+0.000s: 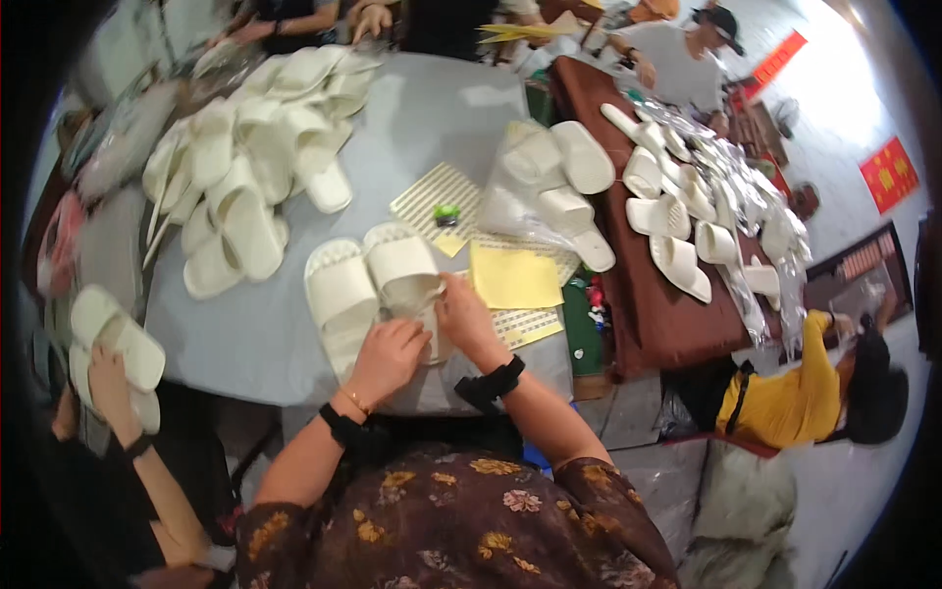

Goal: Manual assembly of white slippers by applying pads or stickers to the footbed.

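A pair of cream slippers lies side by side on the grey table in front of me, with wide straps at the far end. My left hand rests over the heel part of the right-hand slipper, its fingers curled together; whatever they pinch is hidden. My right hand grips that slipper's right edge beside the strap, thumb and fingers closed. Right of my hands lie yellow paper and sheets of small printed labels. A small green object sits on the labels.
A large heap of cream slippers covers the table's far left. Slippers and a clear bag lie at the right. More slippers lie on a brown surface. At left, a co-worker's hand holds slippers. Other people work around.
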A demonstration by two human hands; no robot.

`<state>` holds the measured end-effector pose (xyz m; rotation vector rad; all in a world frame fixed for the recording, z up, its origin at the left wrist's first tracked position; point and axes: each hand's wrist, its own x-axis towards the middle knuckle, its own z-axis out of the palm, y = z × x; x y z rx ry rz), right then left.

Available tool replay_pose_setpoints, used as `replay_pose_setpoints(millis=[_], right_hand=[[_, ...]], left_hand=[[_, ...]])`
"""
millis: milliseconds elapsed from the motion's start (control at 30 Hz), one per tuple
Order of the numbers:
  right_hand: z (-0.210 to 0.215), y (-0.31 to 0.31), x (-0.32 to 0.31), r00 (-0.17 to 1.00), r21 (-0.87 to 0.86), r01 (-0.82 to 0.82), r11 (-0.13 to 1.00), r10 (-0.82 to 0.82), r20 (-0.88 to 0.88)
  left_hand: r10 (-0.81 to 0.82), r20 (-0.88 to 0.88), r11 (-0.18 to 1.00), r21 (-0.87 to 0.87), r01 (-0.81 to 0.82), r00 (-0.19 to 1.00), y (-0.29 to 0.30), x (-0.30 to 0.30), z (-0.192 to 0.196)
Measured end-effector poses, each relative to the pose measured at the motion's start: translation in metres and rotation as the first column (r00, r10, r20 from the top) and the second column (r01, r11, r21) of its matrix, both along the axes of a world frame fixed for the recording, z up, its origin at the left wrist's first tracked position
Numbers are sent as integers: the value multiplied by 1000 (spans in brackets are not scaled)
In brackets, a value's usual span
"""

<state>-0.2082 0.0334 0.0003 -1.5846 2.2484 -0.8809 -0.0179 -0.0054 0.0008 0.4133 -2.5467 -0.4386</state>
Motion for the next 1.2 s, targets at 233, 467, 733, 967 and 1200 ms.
replay_pose_setpoints(millis=[233,467,733,967,1200], right_hand=[[0,18,-1,999,-47,7,999,-5,42],[18,52,-18,989,-122,63,990,-45,142],[4,90,-124,871,-275,416,867,-466,-153],[11,116,-132,916,-218,399,891,-399,46],[15,102,-116,957,-167,235,958,-258,-135]], left_hand=[[133,146,990,17,-137,980,5,-14,14],[125,156,992,6,-127,980,4,-14,9],[132,152,991,-4,-133,979,5,-12,4],[143,140,989,8,-145,980,3,-16,6],[138,142,989,31,-143,980,3,-13,8]])
